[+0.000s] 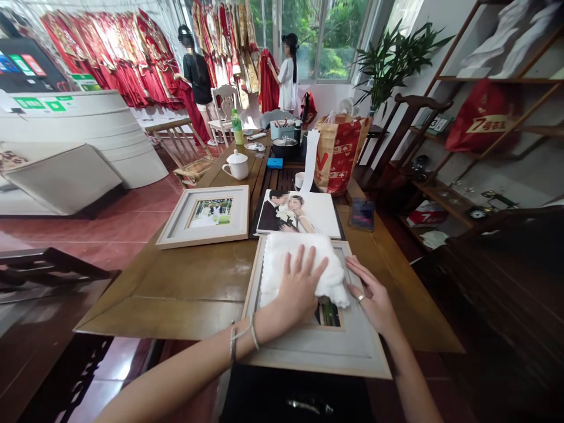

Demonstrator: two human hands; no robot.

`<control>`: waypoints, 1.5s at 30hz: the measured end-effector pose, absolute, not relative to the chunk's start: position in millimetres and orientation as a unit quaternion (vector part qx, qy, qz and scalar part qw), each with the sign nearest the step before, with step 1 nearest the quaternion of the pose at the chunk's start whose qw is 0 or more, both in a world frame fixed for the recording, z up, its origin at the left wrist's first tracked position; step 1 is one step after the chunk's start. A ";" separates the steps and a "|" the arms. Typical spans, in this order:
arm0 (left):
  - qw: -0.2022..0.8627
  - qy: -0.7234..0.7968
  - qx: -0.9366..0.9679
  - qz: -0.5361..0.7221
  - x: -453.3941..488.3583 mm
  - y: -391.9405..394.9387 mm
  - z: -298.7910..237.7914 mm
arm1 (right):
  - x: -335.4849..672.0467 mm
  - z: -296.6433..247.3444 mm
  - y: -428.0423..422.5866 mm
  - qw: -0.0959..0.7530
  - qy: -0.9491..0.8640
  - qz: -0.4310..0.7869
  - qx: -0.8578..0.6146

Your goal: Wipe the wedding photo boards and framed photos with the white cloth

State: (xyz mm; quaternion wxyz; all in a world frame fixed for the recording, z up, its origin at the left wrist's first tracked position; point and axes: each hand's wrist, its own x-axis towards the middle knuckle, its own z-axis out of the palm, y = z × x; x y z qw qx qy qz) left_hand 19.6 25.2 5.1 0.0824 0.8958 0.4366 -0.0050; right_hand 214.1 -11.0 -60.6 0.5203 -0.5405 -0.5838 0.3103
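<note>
A large grey picture frame [348,352] lies flat at the near edge of the wooden table [185,288]. A white cloth [286,261] covers most of its glass. My left hand [299,288] lies flat on the cloth with fingers spread. My right hand [372,296], wearing a ring, rests open on the frame's right side, fingertips at the cloth's edge. Only a small part of the photo shows under the cloth.
A smaller framed photo [205,215] and a wedding photo print [299,214] lie further back, with a white lidded cup [237,165], a red-patterned bag [337,153] and a green bottle [237,126]. Two people stand by racks of red garments [118,59]. Shelves [484,117] line the right wall.
</note>
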 end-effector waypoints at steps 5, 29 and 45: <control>0.150 0.358 0.921 -0.031 4.3 -37.6 7.4 | 212.6 -58.5 -11.8 0.521 -0.579 0.309 -0.545; 0.164 0.280 0.945 -0.042 19.4 -28.1 13.8 | 213.1 -62.4 -11.1 0.548 -0.531 0.344 -0.547; 0.055 0.427 0.899 -0.079 34.0 -33.8 19.3 | 219.1 -58.6 -11.6 0.501 -0.592 0.362 -0.517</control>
